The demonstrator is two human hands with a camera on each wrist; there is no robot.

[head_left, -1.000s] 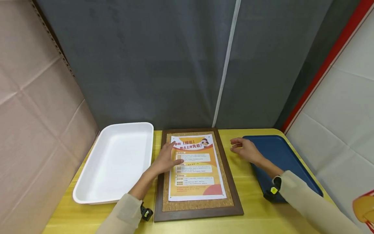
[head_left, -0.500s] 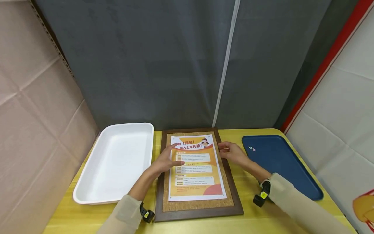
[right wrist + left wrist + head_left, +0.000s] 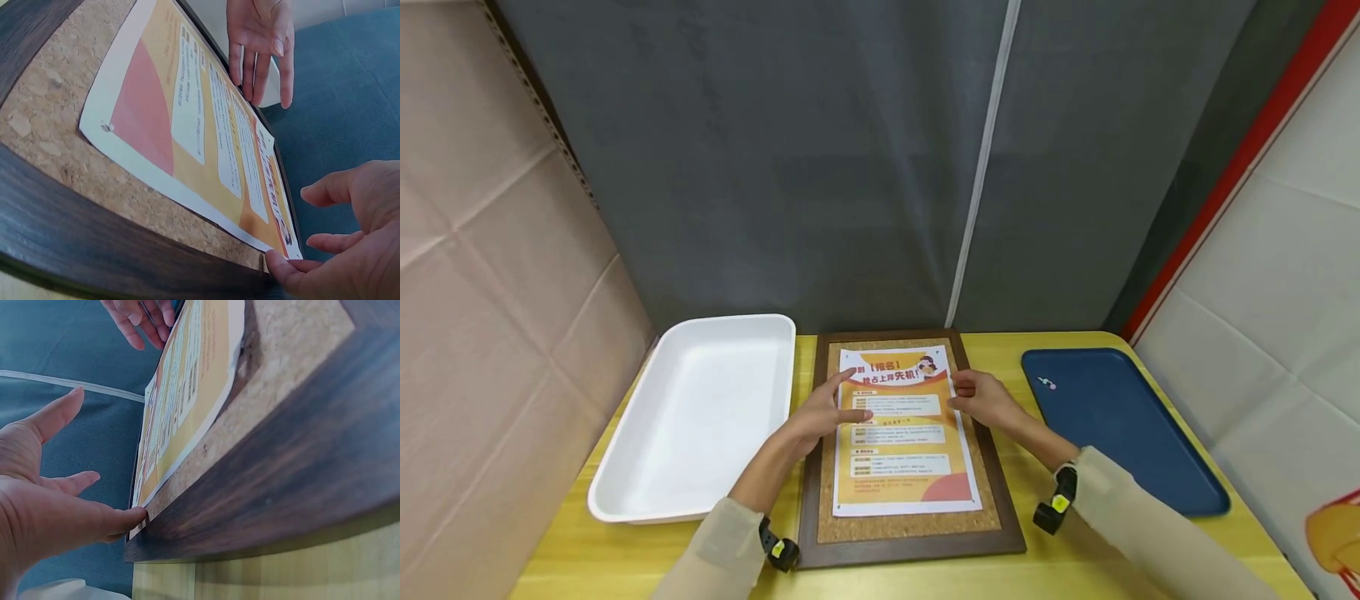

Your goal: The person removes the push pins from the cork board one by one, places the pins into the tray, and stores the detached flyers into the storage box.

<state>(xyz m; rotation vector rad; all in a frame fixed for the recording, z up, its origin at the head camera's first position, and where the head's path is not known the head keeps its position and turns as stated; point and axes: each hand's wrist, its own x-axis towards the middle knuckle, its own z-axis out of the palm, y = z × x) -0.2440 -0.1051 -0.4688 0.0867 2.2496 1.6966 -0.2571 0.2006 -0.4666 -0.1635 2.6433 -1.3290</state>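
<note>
An orange-and-white printed poster [image 3: 895,454] lies on a cork board [image 3: 917,527] with a dark wooden frame [image 3: 910,548]. Small pins or dots show at the poster's corners. My left hand [image 3: 818,414] is spread at the left side of the board, its fingers over the poster's left edge. My right hand [image 3: 991,400] reaches across the right frame, fingertips at the poster's upper right edge. In the right wrist view, a fingertip [image 3: 281,265] touches the edge by the frame, and thumb and fingers stay apart. Neither hand holds anything.
A white tray [image 3: 688,508] stands left of the board. To the right lies a blue tray [image 3: 1138,433] with a few tiny white and pink pieces [image 3: 1047,383] in it. A grey curtain [image 3: 820,183] rises behind the yellow table [image 3: 880,583].
My right hand has moved left, from beside the blue tray to the poster's right edge, uncovering the tiny pieces in that tray. My left hand has hardly moved.
</note>
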